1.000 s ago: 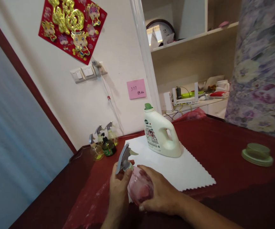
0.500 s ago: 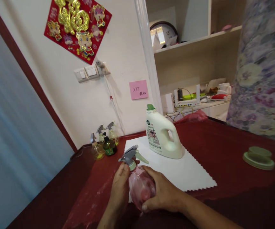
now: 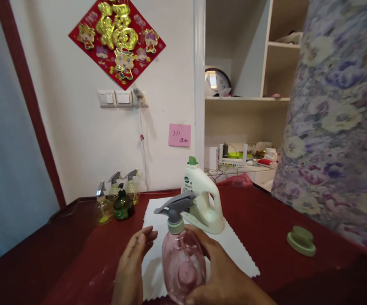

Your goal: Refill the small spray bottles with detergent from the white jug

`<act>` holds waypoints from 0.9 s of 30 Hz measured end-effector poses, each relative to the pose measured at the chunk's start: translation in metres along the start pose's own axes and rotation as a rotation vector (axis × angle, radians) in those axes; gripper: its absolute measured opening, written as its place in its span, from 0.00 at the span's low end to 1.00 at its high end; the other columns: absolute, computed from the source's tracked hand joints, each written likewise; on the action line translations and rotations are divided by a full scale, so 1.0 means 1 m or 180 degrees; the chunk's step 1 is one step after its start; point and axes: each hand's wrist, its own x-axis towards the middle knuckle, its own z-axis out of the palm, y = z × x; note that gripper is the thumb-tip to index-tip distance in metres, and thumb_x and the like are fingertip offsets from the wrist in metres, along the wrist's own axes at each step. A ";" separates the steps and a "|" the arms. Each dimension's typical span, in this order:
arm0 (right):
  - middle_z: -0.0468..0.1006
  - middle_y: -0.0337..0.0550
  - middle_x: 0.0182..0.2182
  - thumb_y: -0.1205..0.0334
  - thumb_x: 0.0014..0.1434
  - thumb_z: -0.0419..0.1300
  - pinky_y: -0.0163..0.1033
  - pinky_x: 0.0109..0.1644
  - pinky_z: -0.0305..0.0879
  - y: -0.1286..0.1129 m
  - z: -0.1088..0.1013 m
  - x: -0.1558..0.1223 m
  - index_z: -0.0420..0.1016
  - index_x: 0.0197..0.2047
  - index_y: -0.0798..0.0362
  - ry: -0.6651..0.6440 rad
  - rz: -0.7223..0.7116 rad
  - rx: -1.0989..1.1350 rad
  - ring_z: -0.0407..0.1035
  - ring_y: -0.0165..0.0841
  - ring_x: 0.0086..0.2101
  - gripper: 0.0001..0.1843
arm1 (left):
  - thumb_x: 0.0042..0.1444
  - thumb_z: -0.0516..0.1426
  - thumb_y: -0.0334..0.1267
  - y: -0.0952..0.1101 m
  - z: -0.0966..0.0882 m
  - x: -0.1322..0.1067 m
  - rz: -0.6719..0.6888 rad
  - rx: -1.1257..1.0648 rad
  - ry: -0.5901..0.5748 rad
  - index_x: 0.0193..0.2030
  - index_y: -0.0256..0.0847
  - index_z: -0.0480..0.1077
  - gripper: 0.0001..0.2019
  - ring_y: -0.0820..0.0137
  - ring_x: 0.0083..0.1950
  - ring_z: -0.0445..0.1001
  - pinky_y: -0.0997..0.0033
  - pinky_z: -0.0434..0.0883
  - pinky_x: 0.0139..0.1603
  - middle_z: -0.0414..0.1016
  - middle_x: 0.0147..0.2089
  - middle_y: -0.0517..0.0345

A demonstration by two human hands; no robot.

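The right hand (image 3: 224, 271) is closed around the pink spray bottle (image 3: 183, 262) from its right side, the thumb pressed across the front low on the body and the other fingers wrapping behind, where their tips are hidden. The left hand (image 3: 132, 262) holds nothing: its fingers are extended and slightly curved, lying close to one another, with a visible gap between them and the bottle. The bottle stands nearly upright between the two hands, in front of the white sheet (image 3: 234, 250), its grey spray head (image 3: 177, 206) overlapping the pale green jug (image 3: 215, 207) behind. Whether its base touches the table (image 3: 84, 258) cannot be told. Well apart from either hand, a green cap (image 3: 301, 241) lies to the right and a dark pump bottle (image 3: 123, 206) stands to the left.
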 end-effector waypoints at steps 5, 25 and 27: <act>0.74 0.46 0.60 0.69 0.32 0.76 0.48 0.62 0.65 -0.007 -0.039 -0.029 0.64 0.67 0.45 0.0455 0.0234 -0.0573 0.71 0.49 0.57 0.57 | 0.47 0.64 0.65 0.003 -0.002 -0.001 -0.0173 0.0039 0.0296 0.50 0.44 0.77 0.31 0.47 0.61 0.72 0.48 0.62 0.67 0.82 0.50 0.48; 0.75 0.47 0.54 0.55 0.67 0.63 0.53 0.54 0.73 0.108 -0.229 0.027 0.70 0.59 0.53 0.3076 0.0425 -0.2022 0.74 0.40 0.49 0.20 | 0.33 0.71 0.65 0.007 0.000 -0.005 -0.0348 -0.0344 0.0580 0.42 0.46 0.79 0.33 0.57 0.49 0.79 0.66 0.76 0.47 0.84 0.40 0.56; 0.76 0.47 0.53 0.55 0.67 0.63 0.52 0.52 0.74 0.121 -0.236 0.041 0.71 0.58 0.53 0.3104 0.0502 -0.2091 0.74 0.40 0.48 0.19 | 0.32 0.72 0.63 -0.001 -0.004 -0.001 -0.0471 -0.0402 0.0589 0.42 0.47 0.79 0.32 0.57 0.48 0.80 0.68 0.78 0.45 0.84 0.41 0.56</act>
